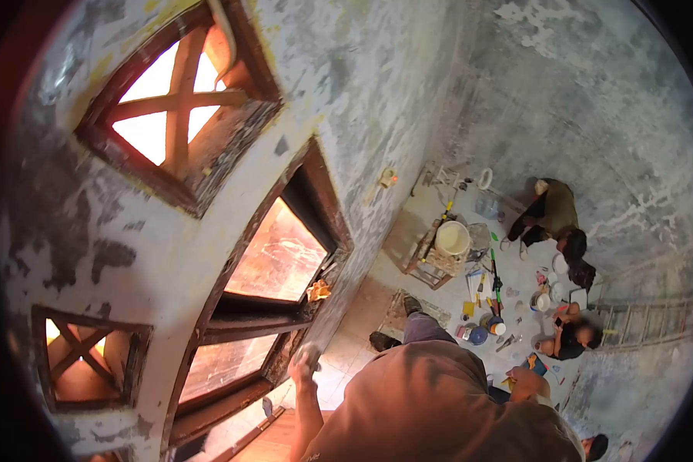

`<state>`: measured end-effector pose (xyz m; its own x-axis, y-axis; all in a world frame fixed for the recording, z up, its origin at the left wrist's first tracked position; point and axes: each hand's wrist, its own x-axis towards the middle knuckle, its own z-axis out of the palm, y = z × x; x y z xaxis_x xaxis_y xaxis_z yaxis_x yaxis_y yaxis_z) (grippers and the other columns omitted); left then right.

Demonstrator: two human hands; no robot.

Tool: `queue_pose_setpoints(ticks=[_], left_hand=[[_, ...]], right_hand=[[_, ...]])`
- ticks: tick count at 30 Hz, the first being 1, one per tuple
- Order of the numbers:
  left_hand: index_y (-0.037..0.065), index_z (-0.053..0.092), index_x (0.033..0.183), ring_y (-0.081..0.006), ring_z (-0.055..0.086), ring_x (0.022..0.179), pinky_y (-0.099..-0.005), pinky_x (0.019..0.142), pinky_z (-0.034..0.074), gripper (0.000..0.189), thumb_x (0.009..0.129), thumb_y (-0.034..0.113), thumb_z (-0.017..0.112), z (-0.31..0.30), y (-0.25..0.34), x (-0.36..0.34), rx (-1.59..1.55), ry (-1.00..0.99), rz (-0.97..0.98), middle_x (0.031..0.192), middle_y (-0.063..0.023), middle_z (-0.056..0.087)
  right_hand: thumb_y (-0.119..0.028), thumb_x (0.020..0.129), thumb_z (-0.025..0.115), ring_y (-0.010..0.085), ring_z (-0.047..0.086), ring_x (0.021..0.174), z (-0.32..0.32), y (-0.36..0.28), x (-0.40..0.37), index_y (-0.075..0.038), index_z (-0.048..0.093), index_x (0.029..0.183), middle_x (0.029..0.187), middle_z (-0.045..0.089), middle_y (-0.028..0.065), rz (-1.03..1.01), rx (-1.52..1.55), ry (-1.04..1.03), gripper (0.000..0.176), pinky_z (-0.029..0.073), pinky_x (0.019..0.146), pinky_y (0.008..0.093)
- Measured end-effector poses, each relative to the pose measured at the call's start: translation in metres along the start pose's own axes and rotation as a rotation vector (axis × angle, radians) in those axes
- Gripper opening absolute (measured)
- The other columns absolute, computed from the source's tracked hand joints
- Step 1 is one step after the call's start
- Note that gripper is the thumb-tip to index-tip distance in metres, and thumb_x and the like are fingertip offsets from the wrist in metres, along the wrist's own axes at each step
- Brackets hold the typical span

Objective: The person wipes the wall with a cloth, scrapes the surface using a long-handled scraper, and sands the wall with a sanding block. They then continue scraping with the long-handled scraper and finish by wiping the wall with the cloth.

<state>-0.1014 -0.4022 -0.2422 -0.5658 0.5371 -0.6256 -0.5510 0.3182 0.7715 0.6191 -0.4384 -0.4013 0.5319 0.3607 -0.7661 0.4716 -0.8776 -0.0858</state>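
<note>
My left hand is raised beside the wooden window frame, at the lower middle of the view. Its fingers are closed around a small greyish thing that I cannot make out. On the other side of my brown shirt, my right hand shows as a small patch of skin near a blue container. Its fingers are too unclear to read, and what it holds, if anything, is hidden.
Far below are a stand with a white bucket, scattered tools, paint containers and a ladder. One person bends by the wall; another is near the containers. Crossed wooden bars fill an upper-left opening.
</note>
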Motion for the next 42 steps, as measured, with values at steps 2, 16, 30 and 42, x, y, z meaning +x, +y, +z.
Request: queue_pose_setpoints(ticks=[2, 16, 30, 42], left_hand=[[-0.007, 0.06, 0.113, -0.0276, 0.065, 0.095, -0.0366, 0.084, 0.054, 0.035, 0.085, 0.013, 0.054, 0.043, 0.022, 0.003, -0.057, -0.225, -0.014, 0.109, -0.0153, 0.065], [0.0, 0.066, 0.092, -0.0095, 0.057, 0.071, -0.0243, 0.064, 0.045, 0.023, 0.077, 0.016, 0.072, 0.265, 0.01, 0.075, 0.416, -0.621, 0.105, 0.079, -0.0028, 0.064], [0.003, 0.053, 0.117, -0.0191, 0.065, 0.068, -0.0291, 0.06, 0.049, 0.034, 0.089, 0.019, 0.062, 0.087, -0.297, 0.137, 0.753, -0.028, -0.664, 0.096, -0.0107, 0.067], [-0.001, 0.05, 0.119, -0.0184, 0.062, 0.084, -0.0315, 0.076, 0.052, 0.032, 0.091, 0.013, 0.059, 0.186, -0.431, 0.227, 0.426, -0.245, -0.602, 0.096, -0.0118, 0.064]], right_hand=[[-0.039, 0.079, 0.066, 0.0245, 0.063, 0.065, -0.012, -0.048, -0.022, -0.002, 0.066, 0.085, 0.076, 0.065, 0.0121, 0.085, 0.075, -0.001, 0.037, 0.048, 0.06, 0.0408], [-0.023, 0.087, 0.068, 0.0085, 0.053, 0.076, 0.112, -0.511, -0.189, -0.011, 0.061, 0.111, 0.087, 0.058, -0.0003, -1.095, 0.247, -0.895, 0.028, 0.043, 0.063, 0.0266], [-0.015, 0.077, 0.058, 0.0393, 0.061, 0.086, 0.128, -0.484, 0.286, -0.008, 0.064, 0.096, 0.092, 0.062, 0.0205, -0.653, -0.068, 0.363, 0.021, 0.049, 0.077, 0.0471], [-0.008, 0.075, 0.058, 0.0281, 0.056, 0.103, 0.215, -0.559, 0.431, -0.008, 0.062, 0.102, 0.102, 0.061, 0.0118, -1.4, -0.552, 0.561, 0.027, 0.045, 0.087, 0.042]])
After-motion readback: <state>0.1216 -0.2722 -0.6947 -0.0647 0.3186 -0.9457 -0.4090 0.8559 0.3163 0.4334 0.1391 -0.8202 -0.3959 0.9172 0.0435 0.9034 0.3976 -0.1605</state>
